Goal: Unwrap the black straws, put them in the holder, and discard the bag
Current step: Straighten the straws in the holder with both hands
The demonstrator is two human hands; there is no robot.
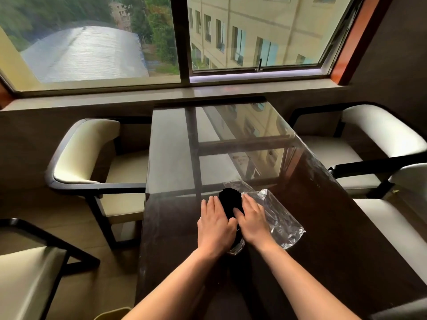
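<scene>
A bundle of black straws [228,199] stands upright in a clear glass holder [236,248] near the table's front edge. Only the holder's base shows below my hands. My left hand [215,227] presses against the bundle's left side with fingers straight. On the bundle's right side lies my right hand [253,221], its thumb across the front of the straws. Together the two hands cup the bundle. The clear plastic bag [280,218] lies crumpled and flat on the table, just right of my right hand and partly under it.
The dark glass-topped table [231,146] reaches to a window sill. White padded chairs [87,153] stand on the left and right [374,135]. A yellowish bin rim [113,313] shows on the floor at the bottom left.
</scene>
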